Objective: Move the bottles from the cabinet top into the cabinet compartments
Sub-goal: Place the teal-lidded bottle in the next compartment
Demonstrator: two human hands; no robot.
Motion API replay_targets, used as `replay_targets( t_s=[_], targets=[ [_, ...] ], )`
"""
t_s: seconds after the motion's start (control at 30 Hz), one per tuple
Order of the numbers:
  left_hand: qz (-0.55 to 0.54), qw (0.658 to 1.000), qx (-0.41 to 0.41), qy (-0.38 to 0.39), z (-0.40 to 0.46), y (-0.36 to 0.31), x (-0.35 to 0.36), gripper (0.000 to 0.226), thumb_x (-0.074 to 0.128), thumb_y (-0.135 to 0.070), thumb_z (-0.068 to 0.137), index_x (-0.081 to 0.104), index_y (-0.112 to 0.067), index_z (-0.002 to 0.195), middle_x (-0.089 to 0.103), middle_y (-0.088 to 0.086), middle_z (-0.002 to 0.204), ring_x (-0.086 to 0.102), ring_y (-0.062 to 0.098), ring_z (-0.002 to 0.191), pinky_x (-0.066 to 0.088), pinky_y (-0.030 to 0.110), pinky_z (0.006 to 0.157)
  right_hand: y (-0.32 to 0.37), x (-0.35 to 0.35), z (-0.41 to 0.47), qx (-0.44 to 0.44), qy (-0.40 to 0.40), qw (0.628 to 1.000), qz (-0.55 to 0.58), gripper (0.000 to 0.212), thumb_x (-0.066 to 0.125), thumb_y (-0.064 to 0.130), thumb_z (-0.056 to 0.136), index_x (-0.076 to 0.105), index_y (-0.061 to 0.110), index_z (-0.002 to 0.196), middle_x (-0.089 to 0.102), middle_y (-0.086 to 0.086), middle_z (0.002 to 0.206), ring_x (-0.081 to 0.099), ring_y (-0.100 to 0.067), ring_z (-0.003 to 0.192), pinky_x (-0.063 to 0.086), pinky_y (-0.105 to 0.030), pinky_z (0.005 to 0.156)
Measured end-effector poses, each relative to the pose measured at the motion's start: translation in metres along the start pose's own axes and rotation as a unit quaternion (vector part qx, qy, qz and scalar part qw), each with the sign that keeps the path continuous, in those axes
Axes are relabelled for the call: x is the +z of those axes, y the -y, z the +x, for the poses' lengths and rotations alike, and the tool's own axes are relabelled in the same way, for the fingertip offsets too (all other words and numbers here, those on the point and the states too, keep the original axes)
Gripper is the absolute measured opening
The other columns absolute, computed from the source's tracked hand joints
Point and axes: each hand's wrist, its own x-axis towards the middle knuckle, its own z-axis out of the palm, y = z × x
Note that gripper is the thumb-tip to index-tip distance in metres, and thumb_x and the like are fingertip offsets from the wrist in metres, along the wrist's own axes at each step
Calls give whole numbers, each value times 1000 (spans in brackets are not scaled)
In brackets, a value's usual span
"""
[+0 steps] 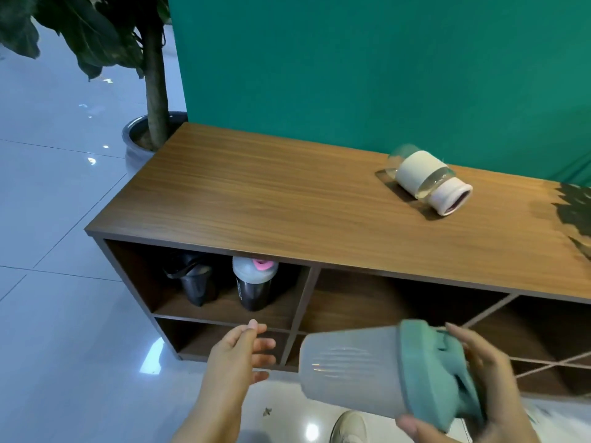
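Note:
My right hand (492, 388) grips a grey shaker bottle (348, 366) by its green lid, holding it on its side in front of the cabinet's lower compartments. My left hand (240, 350) hovers open just left of the bottle's base, not touching it. On the wooden cabinet top (256, 193) a glass bottle with a cream sleeve and pink cap (422, 177) lies on its side at the right. In the upper left compartment stand a black bottle (195, 282) and a black shaker with a grey lid and pink spout (256, 282).
A green wall (383, 65) backs the cabinet. A potted tree (153, 123) stands on the glossy tiled floor at the cabinet's left end. Leaves (575, 212) hang over the top's right edge. The right compartments have diagonal dividers (543, 362). A shoe (348, 426) shows below.

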Motion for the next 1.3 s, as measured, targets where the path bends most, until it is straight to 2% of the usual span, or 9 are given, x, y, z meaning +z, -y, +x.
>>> replay_targets(
  t_s=[0.1,0.23,0.4,0.63,0.8,0.9,1.13,1.23,1.3],
  targets=[
    [24,1000,-6,5,3,1,4,25,50,-36,102,69,-21,99,75,10,95,72,28,85,58,38,71,-53,4,9,0,17,994,-108,97,84,70,42,48,51,130,53,27,129,56,0,118,45,-8,90],
    [79,997,-8,19,10,10,7,29,52,-39,101,71,-17,101,76,9,95,71,25,81,55,35,67,-95,21,52,70,43,982,-168,95,91,36,61,36,47,138,42,20,131,48,-1,120,43,-21,99],
    [127,992,-12,21,18,17,9,30,50,-38,101,71,-16,100,75,9,92,65,20,70,49,32,60,-122,52,109,101,42,954,-279,96,89,34,64,38,22,143,53,1,131,56,-17,119,45,-25,97],
    [136,990,7,22,25,19,10,27,51,-39,101,70,-21,94,75,6,87,66,20,68,51,32,62,-139,79,148,118,87,936,-319,72,84,37,65,54,20,127,60,-4,120,57,-25,113,48,-40,97],
    [136,990,9,20,28,19,12,27,51,-39,101,71,-22,94,76,5,87,68,21,71,53,33,64,-130,93,163,196,126,904,-359,67,77,50,75,55,15,128,56,-6,115,56,-23,104,46,-31,81],
    [138,990,10,21,27,17,14,27,51,-39,101,70,-22,93,75,5,86,68,21,72,53,33,64,-132,99,163,170,103,902,-383,75,77,54,73,52,18,134,54,-9,134,51,-27,123,46,-37,100],
    [142,990,10,20,26,16,13,27,51,-38,101,70,-22,93,75,6,88,69,22,72,53,33,65,-130,93,144,122,84,901,-408,94,70,68,71,40,18,145,47,-9,147,35,-29,142,29,-40,116],
    [142,990,7,22,25,15,12,26,51,-37,101,69,-21,94,75,8,89,69,22,74,53,33,63,-121,77,114,35,76,910,-405,81,58,63,84,39,19,148,51,-3,146,44,-19,137,39,-36,112],
    [142,989,4,24,26,14,11,26,51,-37,101,70,-20,95,75,8,89,68,23,74,53,33,62,-110,64,91,-71,102,920,-372,54,54,53,92,56,20,135,61,3,133,55,-13,124,50,-39,101]
  ],
)
